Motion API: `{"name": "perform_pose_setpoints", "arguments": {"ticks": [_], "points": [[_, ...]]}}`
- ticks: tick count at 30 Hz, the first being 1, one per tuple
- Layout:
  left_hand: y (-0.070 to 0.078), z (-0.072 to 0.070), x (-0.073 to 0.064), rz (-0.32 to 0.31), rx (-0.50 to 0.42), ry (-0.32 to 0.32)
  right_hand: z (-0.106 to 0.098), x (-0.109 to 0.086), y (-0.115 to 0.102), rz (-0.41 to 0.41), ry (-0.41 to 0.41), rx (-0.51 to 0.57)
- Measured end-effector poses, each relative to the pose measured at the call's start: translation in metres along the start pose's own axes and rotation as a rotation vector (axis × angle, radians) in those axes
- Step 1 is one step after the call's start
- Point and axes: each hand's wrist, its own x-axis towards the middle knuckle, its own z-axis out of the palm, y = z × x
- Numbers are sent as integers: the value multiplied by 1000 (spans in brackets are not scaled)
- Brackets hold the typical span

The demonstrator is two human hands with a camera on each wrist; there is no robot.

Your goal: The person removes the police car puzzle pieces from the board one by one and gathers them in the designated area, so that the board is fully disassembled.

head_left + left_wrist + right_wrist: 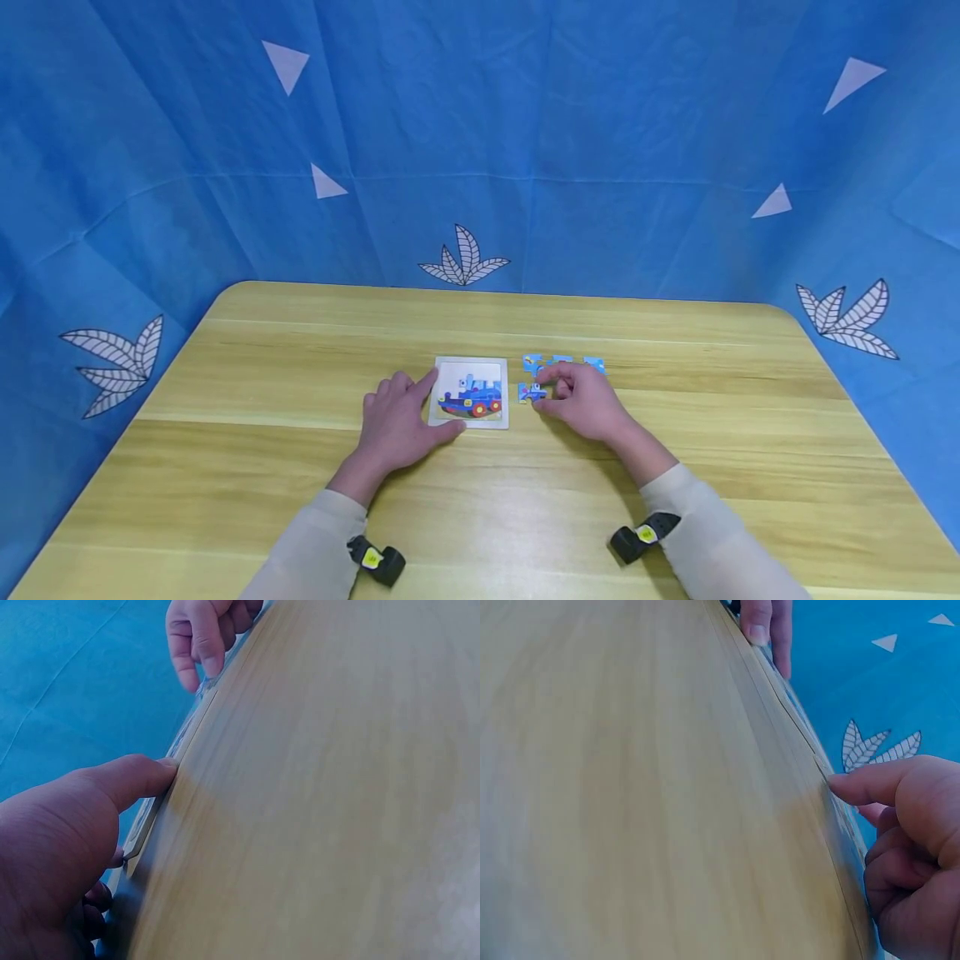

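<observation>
A square puzzle tray with a pale rim lies on the table, partly filled with a blue vehicle picture with red and yellow wheels. My left hand holds it at the left side, index finger at the upper left edge and thumb on the lower edge. To the right of the tray, my right hand pinches a blue jigsaw piece between thumb and index finger, low over the tabletop. In the right wrist view its other fingers are curled in.
More jigsaw pieces lie just behind the right hand, one of them farther right, partly hidden by it. The wooden table reaches back to a blue cloth backdrop with printed leaves and triangles.
</observation>
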Motion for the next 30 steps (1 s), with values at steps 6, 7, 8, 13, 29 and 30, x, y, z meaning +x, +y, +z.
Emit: {"name": "perform_pose_setpoints", "arguments": {"ticks": [6, 7, 8, 13, 29, 30], "points": [[0, 0, -1, 0, -1, -3, -4, 0, 4, 0, 5, -9], [0, -1, -1, 0, -2, -3, -4, 0, 4, 0, 5, -7], [0, -1, -1, -1, -3, -4, -4, 0, 5, -1, 6, -2], [0, -2, -1, -7, -6, -7, -4, 2, 8, 14, 14, 0], [1, -3, -1, -1, -1, -9, -5, 3, 6, 61, 25, 30], [1, -3, -1, -2, 0, -10, -5, 3, 6, 63, 24, 38]]}}
